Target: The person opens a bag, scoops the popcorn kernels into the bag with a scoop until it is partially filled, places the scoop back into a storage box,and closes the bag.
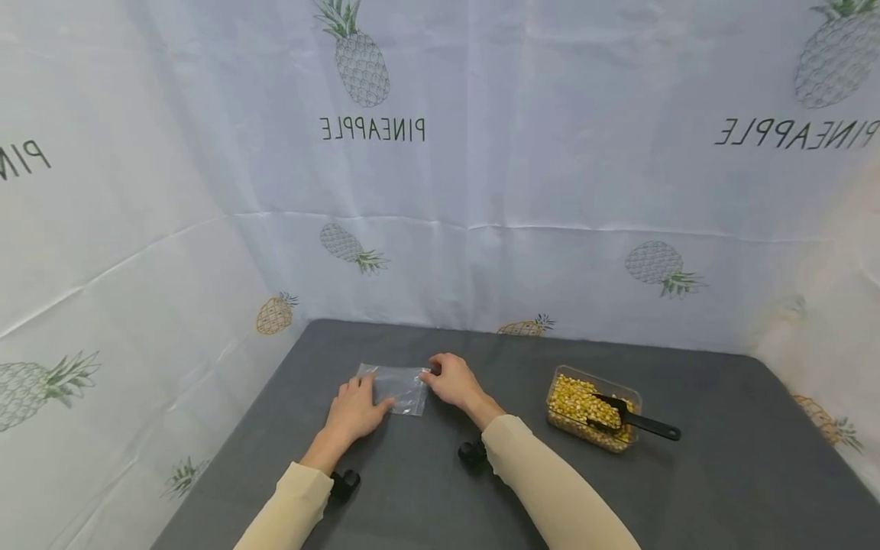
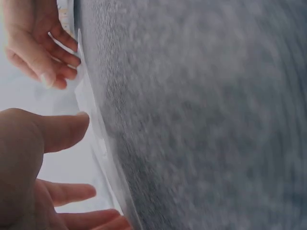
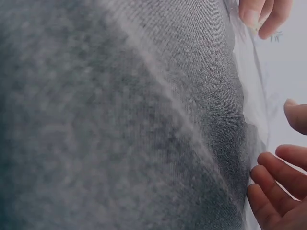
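Note:
A clear plastic bag [image 1: 401, 383] lies flat on the dark grey table [image 1: 412, 489]. My left hand [image 1: 355, 410] is at the bag's left side, fingers spread and thumb near its lower edge. At the right upper corner is my right hand [image 1: 454, 380], its fingers loosely bent. In the right wrist view, the thumb and fingers of the right hand [image 3: 283, 177] stand apart beside the thin bag [image 3: 252, 86]. The left wrist view has the left hand's thumb [image 2: 67, 132] away from its fingers, close to the bag's edge.
Right of the hands stands a clear plastic container [image 1: 560, 420] of yellow corn kernels [image 1: 577, 401]. A black scoop [image 1: 649, 424] rests in it, handle sticking out over the right side. White pineapple-print curtains [image 1: 481, 176] border the table at the back and sides.

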`<state>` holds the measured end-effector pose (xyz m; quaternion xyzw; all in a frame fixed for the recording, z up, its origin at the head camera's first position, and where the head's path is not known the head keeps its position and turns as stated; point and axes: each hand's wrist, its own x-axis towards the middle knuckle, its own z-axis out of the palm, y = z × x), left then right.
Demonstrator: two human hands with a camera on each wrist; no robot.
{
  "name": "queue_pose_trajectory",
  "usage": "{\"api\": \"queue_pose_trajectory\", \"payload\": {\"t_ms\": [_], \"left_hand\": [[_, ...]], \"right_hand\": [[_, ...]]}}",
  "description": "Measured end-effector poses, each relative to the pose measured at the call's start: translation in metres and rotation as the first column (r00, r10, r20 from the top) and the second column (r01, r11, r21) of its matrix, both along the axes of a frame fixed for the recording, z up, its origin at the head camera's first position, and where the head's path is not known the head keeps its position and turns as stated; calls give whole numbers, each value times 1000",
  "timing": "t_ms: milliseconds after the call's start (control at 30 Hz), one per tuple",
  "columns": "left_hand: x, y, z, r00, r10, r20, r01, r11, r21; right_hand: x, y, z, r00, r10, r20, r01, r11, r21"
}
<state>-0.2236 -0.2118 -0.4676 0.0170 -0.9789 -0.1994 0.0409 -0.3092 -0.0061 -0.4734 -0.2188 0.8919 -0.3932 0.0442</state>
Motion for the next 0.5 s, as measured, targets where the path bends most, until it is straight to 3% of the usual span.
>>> {"api": "queue_pose_trajectory", "payload": {"t_ms": [233, 500], "left_hand": [[-3, -6, 2, 1000, -7, 22, 6, 999, 41], [-3, -5, 3, 998, -51, 22, 51, 999, 2]], "right_hand": [[-3, -4, -5, 1000, -6, -5, 6, 1000, 1], [0, -6, -8, 994, -55, 95, 70, 984, -162]]}}
